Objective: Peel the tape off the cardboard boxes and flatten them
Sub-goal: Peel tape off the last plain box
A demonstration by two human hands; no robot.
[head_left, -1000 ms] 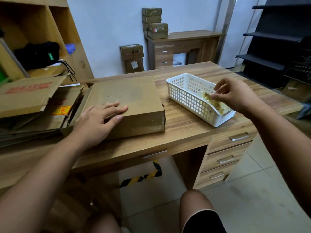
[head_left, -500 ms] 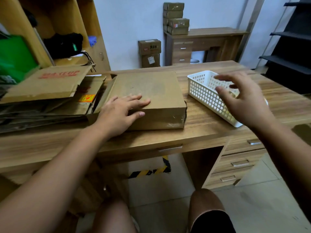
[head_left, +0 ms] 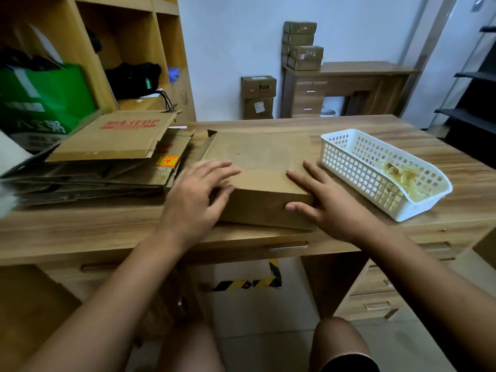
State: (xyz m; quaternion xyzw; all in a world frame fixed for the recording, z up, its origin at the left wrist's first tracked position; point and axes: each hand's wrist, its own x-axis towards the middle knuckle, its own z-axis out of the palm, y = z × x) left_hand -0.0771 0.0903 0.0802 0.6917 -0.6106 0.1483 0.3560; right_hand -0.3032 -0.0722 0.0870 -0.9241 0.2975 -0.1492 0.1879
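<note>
a brown cardboard box [head_left: 257,162] was seen lying flat on the wooden desk [head_left: 397,130], near its front edge, between a pile of flattened cardboard [head_left: 107,173] on the left and a white plastic basket [head_left: 349,167] on the right. a flap was seen raised at the box's far left corner.

the left hand [head_left: 193,200] was laid over the near left corner of the box, its fingers loosely spread and almost straight across the top, the thumb set against the front face. the right hand [head_left: 330,208] was laid over the near right corner, fingers stretched out on the top, the thumb pressed to the front face. nothing was held in either hand.

crumpled yellowish tape scraps [head_left: 400,173] were seen in the basket, towards its near end. the basket was placed just beside the box; whether they touched could not be told.

the pile was topped by a sheet printed in red letters [head_left: 128,124]. behind it a green bag [head_left: 40,100] and a black bag [head_left: 131,79] were seen at a wooden shelf unit [head_left: 166,49]. at the far wall more taped boxes [head_left: 257,96] were stacked on the floor, and others [head_left: 302,45] on a small desk [head_left: 362,68].
</note>
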